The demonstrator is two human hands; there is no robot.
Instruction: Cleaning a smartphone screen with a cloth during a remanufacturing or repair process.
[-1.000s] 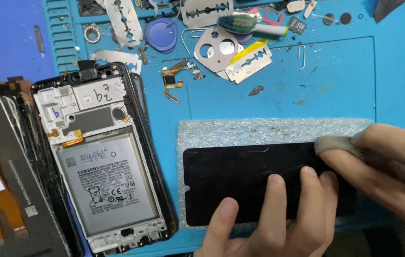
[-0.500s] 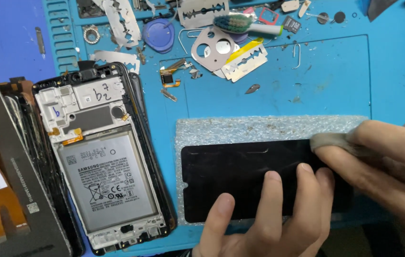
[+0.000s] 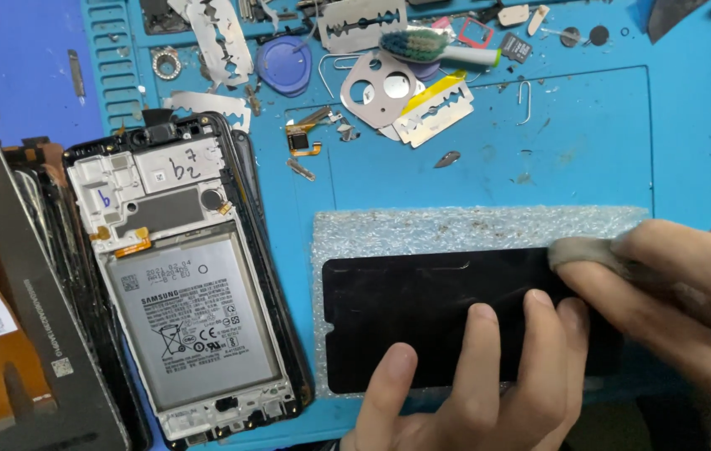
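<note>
- Since a second ago, the right hand (image 3: 690, 292) has slid its small grey cloth pad (image 3: 577, 250) a little to the left along the upper right edge of the black screen panel (image 3: 431, 305), while the left hand (image 3: 472, 376) has barely shifted.
- Left-hand fingers lie flat and slightly spread on the panel's lower right part, pressing it down rather than gripping it.
- Right-hand fingers are bunched together, pinched on the cloth pad.
- That panel lies flat on a sheet of grey foam wrap (image 3: 472, 225), which sits on the blue work mat (image 3: 589, 134).
- Left of the panel, well apart, lies the opened phone frame (image 3: 180, 292) with its battery showing; further left lie a loose back part and orange flex cable (image 3: 5, 367).
- Above the panel on the mat lie razor blades (image 3: 431, 113), a metal camera plate (image 3: 376, 88) and a small brush (image 3: 422, 46).
- By its look the panel is thin, light, stiff and brittle, with a glossy, slippery face; it seems best held by its long edges, kept flat and unbent.
</note>
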